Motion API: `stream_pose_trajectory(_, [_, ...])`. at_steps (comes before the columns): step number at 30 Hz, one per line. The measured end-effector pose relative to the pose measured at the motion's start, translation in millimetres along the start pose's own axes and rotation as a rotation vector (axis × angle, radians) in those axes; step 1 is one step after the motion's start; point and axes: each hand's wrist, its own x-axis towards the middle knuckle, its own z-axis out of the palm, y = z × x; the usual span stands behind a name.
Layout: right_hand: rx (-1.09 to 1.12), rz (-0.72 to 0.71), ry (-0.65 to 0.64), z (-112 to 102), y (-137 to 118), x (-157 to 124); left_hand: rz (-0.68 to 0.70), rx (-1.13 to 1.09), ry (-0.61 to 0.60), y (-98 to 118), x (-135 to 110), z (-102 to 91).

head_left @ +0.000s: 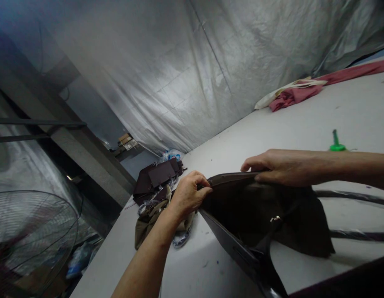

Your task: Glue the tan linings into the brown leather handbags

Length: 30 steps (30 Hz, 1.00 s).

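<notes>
no legible text, labels or nos. anywhere

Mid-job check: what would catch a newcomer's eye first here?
The dark brown bag in the middle of the white table, its rim gripped by the left hand and right hand. Farther right stands a small green object; red cloth lies at the far edge.

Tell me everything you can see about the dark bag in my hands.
The bag is dark brown, leather-like, lying on its side on the white table, mouth held open. The left hand grips one end of its rim; the right hand pinches the rim farther along. A small metal fitting shows inside; dark straps trail across the table.
</notes>
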Motion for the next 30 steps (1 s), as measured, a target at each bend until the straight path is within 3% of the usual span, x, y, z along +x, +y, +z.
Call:
stream_pose_trajectory(2, [-0.106,0.012,-0.027,1.4,8.7,1.3,-0.03,0.025,0.01,0.4,0.8,-0.4])
stream_pose_trajectory(6, [-0.163,-0.058,0.198,10.7,18.9,-1.2,-0.039,0.049,-0.023,3.4,4.3,-0.4])
stream_pose_trajectory(13, [0.508,-0.037,0.426,19.6,3.6,-16.8,-0.026,0.111,-0.107,25.7,12.0,4.1])
stream_pose_trajectory(16, [0.684,-0.033,0.54,29.0,7.6,-23.2,-0.038,0.122,-0.127,27.9,15.4,7.6])
stream_pose_trajectory(23, [0.608,-0.072,0.491,50.8,40.2,-37.5,-0.065,0.165,-0.08,24.4,22.6,14.3])
stream_pose_trajectory(30, [0.571,0.061,0.415,52.6,56.3,-28.5,0.005,0.052,-0.035,16.2,20.7,16.7])
